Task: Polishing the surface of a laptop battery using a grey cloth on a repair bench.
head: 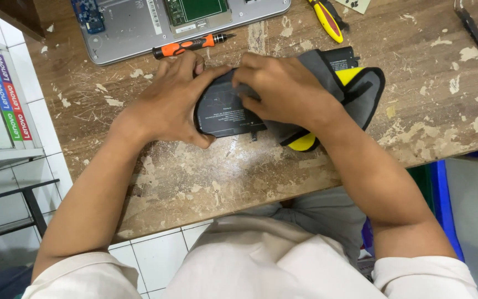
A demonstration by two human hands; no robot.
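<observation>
the left hand (170, 102) curls closed round the left end of a flat black battery pack (225, 111) at mid-desk; the right hand (283, 88) presses flat on it, over a grey-yellow pouch (355, 88). an orange screwdriver (189, 45) and opened laptop (134, 27) lie near the far edge.

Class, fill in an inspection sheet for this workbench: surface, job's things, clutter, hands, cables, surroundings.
Surface: worn wooden table, paint flaked.
Job's things: flat black battery pack lying on a grey-and-yellow fabric pouch.
Clutter: orange-and-black screwdriver, opened silver laptop base, yellow-handled tool, black tool.
Hands: left hand grips the pack's left end; right hand presses on top.
Cables: nothing seen.
Surroundings: white tiled floor, blue bin, white shelf.
</observation>
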